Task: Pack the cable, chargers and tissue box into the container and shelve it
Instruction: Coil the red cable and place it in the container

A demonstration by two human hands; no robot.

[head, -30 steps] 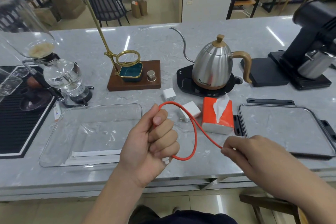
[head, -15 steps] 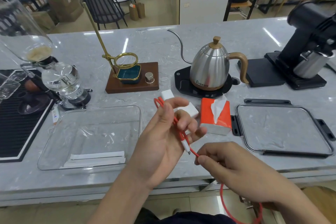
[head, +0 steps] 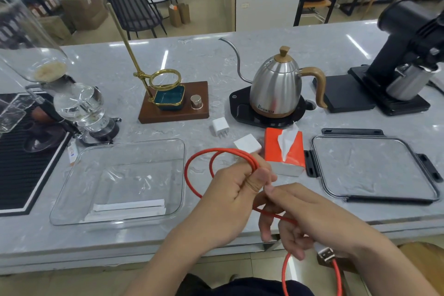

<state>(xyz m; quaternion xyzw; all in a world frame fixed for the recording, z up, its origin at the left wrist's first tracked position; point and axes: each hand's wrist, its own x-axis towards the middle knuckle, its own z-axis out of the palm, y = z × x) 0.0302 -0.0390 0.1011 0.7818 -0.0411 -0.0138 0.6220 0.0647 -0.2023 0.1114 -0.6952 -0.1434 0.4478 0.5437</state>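
A person coils a red cable (head: 192, 176) above the near edge of a grey marble table (head: 240, 55), the left hand (head: 230, 199) clenched in a grip around two loops of it, thumb pressed over the strands. The right hand (head: 310, 214) pinches the trailing length just beside the left, while the cable's white USB plug (head: 325, 253) pokes out under the palm and the rest hangs below the table edge. To the left of the hands sits a clear container (head: 72, 175) with white paper strips (head: 129, 208) inside. Beyond the hands, two white chargers (head: 220, 126) (head: 247, 143) lie on the table, one just beside an orange tissue box (head: 271, 149). The container's lid (head: 374, 170) lies to the right. A steel kettle (head: 276, 89) stands farther back.
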